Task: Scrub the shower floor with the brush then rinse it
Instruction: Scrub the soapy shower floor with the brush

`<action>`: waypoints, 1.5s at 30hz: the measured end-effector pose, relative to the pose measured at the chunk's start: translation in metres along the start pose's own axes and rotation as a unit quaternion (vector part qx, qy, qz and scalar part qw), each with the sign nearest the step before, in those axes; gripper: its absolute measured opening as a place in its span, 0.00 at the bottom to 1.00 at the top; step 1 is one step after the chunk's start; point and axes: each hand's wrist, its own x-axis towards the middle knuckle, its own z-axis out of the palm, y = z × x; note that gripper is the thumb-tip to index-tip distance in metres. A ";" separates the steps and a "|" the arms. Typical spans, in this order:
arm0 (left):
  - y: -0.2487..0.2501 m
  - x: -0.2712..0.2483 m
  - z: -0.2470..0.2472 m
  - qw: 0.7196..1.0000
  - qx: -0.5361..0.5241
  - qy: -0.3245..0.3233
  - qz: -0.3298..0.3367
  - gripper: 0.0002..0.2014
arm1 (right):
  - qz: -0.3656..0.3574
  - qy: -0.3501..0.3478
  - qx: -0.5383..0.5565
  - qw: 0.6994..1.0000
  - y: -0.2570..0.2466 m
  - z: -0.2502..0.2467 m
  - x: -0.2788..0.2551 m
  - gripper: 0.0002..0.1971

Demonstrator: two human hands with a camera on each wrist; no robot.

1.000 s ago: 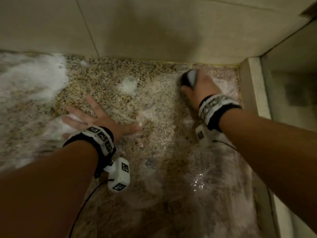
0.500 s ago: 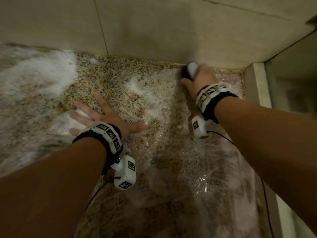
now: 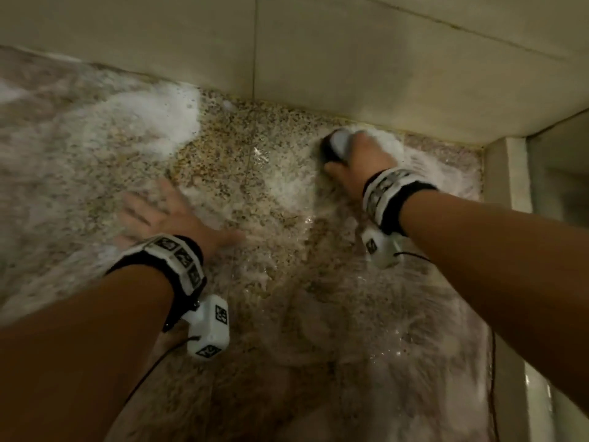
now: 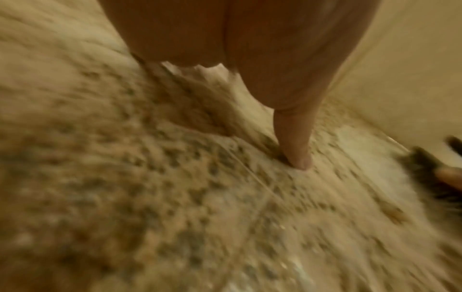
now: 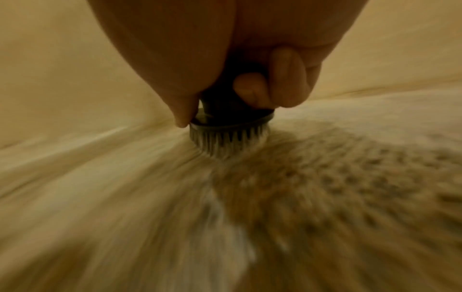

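Observation:
My right hand (image 3: 360, 161) grips a small round scrub brush (image 3: 336, 145) with a dark body and pale top, close to the back wall. In the right wrist view its fingers curl round the dark handle, and the brush (image 5: 228, 136) bristles press on the wet floor. My left hand (image 3: 159, 215) lies flat on the speckled shower floor (image 3: 255, 193), fingers spread; its thumb (image 4: 297, 146) touches the stone. White soap foam (image 3: 137, 122) covers the floor at the left and lies around the brush.
A beige tiled wall (image 3: 350, 59) borders the floor at the back. A raised pale curb (image 3: 506, 173) and a glass panel (image 3: 561, 173) close off the right side. Wet, glistening stone stretches toward me between my arms.
The brush has slid left and a little toward me from the back corner, leaving foam behind it. My left hand has shifted on the floor and the view has panned.

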 end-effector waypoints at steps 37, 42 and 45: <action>-0.025 0.006 0.001 1.000 -0.025 -0.011 -0.013 0.86 | 0.135 0.039 0.086 0.986 -0.032 0.029 -0.004 0.39; -0.025 0.004 0.002 1.000 -0.025 -0.001 -0.007 0.85 | -0.054 -0.044 0.045 0.997 -0.097 0.026 -0.008 0.36; -0.027 0.004 0.002 0.999 -0.034 -0.004 0.001 0.85 | -0.007 0.023 0.046 0.999 -0.035 0.007 0.010 0.21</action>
